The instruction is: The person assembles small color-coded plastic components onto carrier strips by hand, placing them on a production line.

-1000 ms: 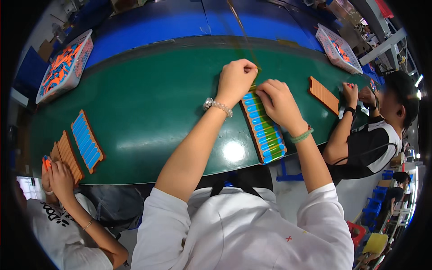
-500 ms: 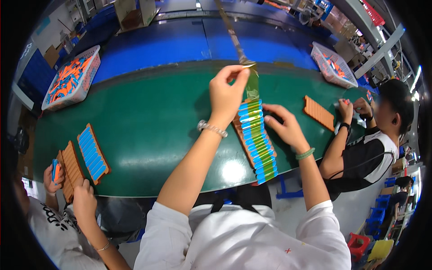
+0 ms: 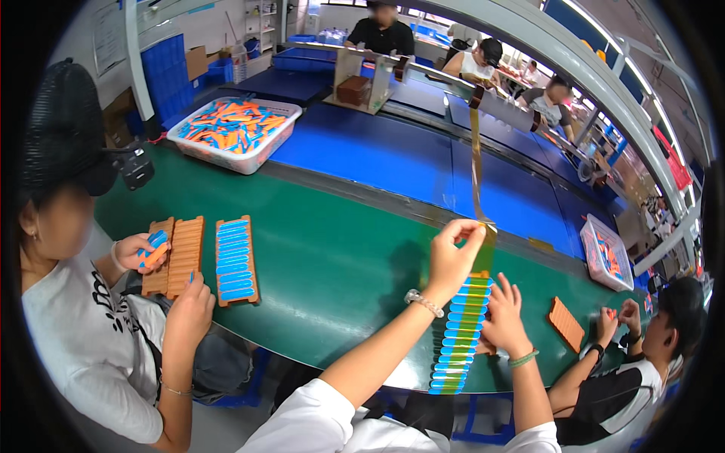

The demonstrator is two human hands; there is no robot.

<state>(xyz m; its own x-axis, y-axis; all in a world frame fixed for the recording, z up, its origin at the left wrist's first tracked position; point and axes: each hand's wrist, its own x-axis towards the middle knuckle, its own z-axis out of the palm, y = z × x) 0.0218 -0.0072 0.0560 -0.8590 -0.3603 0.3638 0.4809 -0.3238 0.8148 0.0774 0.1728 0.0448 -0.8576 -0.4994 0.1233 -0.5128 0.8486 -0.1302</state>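
Your left hand (image 3: 451, 255) pinched one amber tape strip (image 3: 476, 162) above the green belt (image 3: 332, 257); your right hand (image 3: 504, 315), fingers spread open, pressed one tray of blue pieces (image 3: 458, 337), its far end hidden under the tape. Two co-workers flanked you: three trays (image 3: 200, 258) at left, one orange tray (image 3: 566, 324) at right. Two white bins (image 3: 234, 132) stood beyond, the right one partly cut off.

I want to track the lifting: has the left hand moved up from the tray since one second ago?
Yes. The left hand rose off the tray, its fingers pulling tape upward.
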